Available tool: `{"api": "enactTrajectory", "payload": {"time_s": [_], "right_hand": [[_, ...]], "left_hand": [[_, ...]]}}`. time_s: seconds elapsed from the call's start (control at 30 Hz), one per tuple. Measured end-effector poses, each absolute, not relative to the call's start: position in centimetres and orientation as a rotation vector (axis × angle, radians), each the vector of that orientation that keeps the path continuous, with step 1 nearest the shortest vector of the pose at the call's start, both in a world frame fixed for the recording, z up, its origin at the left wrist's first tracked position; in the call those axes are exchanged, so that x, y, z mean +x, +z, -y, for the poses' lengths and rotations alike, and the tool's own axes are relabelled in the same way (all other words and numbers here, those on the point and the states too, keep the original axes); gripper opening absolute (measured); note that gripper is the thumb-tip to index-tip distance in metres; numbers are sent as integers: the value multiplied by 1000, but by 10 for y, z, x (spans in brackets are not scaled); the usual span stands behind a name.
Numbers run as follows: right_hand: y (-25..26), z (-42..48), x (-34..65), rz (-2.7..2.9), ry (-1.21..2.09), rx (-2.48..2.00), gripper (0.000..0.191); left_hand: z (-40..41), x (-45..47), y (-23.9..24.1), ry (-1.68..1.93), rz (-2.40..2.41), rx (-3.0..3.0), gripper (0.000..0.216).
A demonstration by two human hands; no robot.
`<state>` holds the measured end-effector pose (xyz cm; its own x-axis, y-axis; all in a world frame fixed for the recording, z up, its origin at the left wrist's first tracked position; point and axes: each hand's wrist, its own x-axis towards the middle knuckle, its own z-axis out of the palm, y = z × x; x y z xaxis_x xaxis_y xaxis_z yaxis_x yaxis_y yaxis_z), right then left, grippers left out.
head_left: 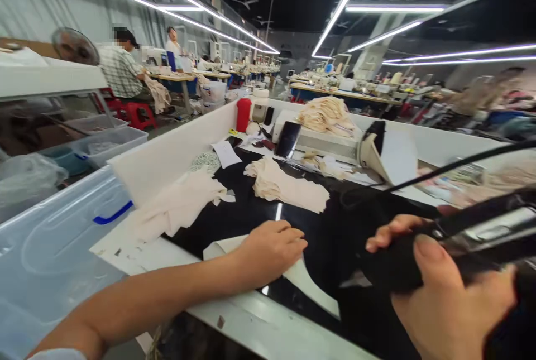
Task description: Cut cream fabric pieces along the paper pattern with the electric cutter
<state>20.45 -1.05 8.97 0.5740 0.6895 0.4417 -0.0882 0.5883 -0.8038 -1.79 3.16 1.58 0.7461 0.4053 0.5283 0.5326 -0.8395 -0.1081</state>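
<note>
My left hand (270, 248) rests on the work table, its fingers curled down and pressing a pale paper-like pattern piece (226, 247) against black fabric (335, 231). At the lower right, my right hand (444, 287) is wrapped round the black handle of an iron (473, 237), lifted just above the black fabric. A black cord (452, 166) runs up from the iron to the right. Two stacks of cream fabric pieces (288, 184) (180, 201) lie on the table beyond my left hand.
A clear plastic bin with a blue handle (54, 243) stands at the left. Farther back are a red flask (243, 114), a dark phone (287, 139), a pile of cream pieces (326, 114) and a white machine (387, 153). Other people sit at distant tables (121, 70).
</note>
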Motion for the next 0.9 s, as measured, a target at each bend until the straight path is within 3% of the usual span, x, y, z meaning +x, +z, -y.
{"api": "enactTrajectory", "payload": {"time_s": [0.3, 0.9], "right_hand": [[95, 32, 196, 974, 480, -780, 45], [85, 33, 190, 997, 478, -796, 51]], "left_hand": [[-4, -21, 23, -831, 285, -3053, 24], [-3, -22, 17, -725, 329, -3042, 29]]}}
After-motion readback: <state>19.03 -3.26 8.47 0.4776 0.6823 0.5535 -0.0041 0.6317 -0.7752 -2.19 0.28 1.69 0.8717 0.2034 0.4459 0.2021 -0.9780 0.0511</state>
